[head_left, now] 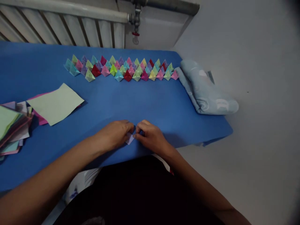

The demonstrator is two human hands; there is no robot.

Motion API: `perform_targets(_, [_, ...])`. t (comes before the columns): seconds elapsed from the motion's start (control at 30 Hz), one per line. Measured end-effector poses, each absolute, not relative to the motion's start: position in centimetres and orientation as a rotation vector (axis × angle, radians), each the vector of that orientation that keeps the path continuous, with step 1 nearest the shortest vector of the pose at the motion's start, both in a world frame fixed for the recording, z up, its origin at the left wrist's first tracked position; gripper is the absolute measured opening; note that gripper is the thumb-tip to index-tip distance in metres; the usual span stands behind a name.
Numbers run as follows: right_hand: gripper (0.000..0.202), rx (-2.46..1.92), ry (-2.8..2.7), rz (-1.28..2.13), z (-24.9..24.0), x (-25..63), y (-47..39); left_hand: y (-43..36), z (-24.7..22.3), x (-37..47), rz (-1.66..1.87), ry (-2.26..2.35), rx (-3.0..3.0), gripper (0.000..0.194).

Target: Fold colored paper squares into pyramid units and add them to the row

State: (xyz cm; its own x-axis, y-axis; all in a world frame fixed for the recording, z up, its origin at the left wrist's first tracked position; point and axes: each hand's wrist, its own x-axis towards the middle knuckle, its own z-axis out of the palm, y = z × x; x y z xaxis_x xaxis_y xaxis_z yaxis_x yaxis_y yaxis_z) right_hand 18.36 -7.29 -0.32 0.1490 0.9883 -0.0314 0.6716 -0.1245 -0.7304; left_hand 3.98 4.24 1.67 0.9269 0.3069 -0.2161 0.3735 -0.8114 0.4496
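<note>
Left hand (120, 132): I hold lilac paper (129, 139), likely steadying it
Right hand (151, 134): curled — grip I can't tell
Folded pieces (131, 70): far, likely sparing me room

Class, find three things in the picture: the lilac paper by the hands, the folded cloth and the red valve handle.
Lilac paper (130, 140): head view, its exposed lower part.
Folded cloth (207, 90): head view, middle of its upper side.
Red valve handle (135, 33): head view, its middle.
</note>
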Motion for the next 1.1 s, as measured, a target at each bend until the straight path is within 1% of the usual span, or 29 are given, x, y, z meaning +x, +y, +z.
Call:
perform_targets(0.1, [0.009,-1.776,-1.392,0.695,-0.9,18.5,-7.9,4.7,1.9,4.8,-0.26,0.541,2.531,0.024])
perform_targets(0.23, [0.009,-1.729,-1.212,0.723,-1.1,18.8,-8.2,4.8,2.2,4.7,-0.363,0.675,2.469,0.017])
perform_targets(0.4, [0.009,-1.703,-1.208,0.732,-1.2,18.6,-8.2,5.1,1.7,2.7,-0.324,0.734,2.263,0.012])
perform_targets(0.5, [0.009,-1.673,-1.181,0.803,-0.9,17.9,-8.6,5.1,1.7,1.3,-0.223,0.754,1.965,0.01])
perform_targets(0.57, [0.008,-1.656,-1.129,0.918,-0.5,17.2,-8.9,4.9,2.0,0.6,-0.089,0.767,1.786,0.018])
perform_targets(0.63, [0.016,-1.637,-1.062,1.024,-0.2,16.6,-8.9,4.6,2.3,0.2,0.056,0.811,1.643,0.023])
perform_targets(0.7, [0.025,-1.596,-0.992,1.091,-0.1,16.0,-8.7,4.0,2.4,0.1,0.175,0.871,1.516,0.023])
perform_targets(0.73, [0.026,-1.568,-0.967,1.12,-0.1,15.7,-8.6,3.6,2.4,0.2,0.225,0.895,1.457,0.023])
perform_targets(0.9, [0.012,-1.493,-0.911,1.204,0.1,14.6,-7.7,1.8,1.6,0.7,0.395,0.93,1.239,0.023])
perform_targets(1.0, [0.01,-1.497,-0.895,1.206,0.6,14.5,-7.7,1.3,1.3,0.6,0.428,0.924,1.139,0.023])
perform_targets(1.1, [0.01,-1.525,-0.916,1.185,0.9,14.7,-7.9,1.2,1.6,0.4,0.379,0.89,1.109,0.021])
